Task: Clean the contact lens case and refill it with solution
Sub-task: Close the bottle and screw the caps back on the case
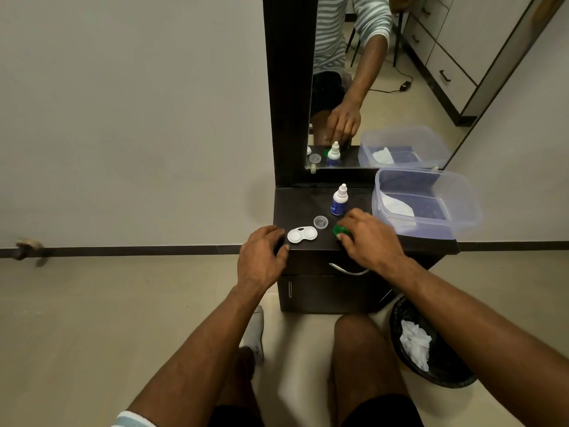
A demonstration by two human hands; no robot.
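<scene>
Sitting at a dark cabinet top (295, 204), a person has both hands on its front edge. One white contact lens case (302, 234), two wells side by side, both uncapped, lies flat near the front edge at about 9 o'clock from the cabinet's middle. Left hand (261, 257) rests at 9 o'clock of the case, fingers loosely curled and partly open, fingertips close to the case's left end; it grips nothing that I can see. Right hand (371, 238) sits at 3 o'clock of the case, palm down, fingers bent over one green cap (340, 231), touching it; whether the cap is pinched or just covered is hard to tell, since the fingers hide most of it. One clear round cap (320, 222) lies between case and green cap, slightly toward 12 o'clock, apart from both.

One solution bottle (338, 201), white top and blue label, stands upright at 12 o'clock of the right hand's fingertips, capped. One clear plastic tub (462, 211) sits at 3 o'clock of the bottle, overhanging the cabinet's right side, with white tissue (397, 206) in it. One mirror (385, 72) stands behind at 12 o'clock (it repeats the bottle, tub, caps and an arm). One black bin (400, 322) on the floor at 5 o'clock holds crumpled white tissue. One metal drawer handle (348, 270) shows under the right wrist.
</scene>
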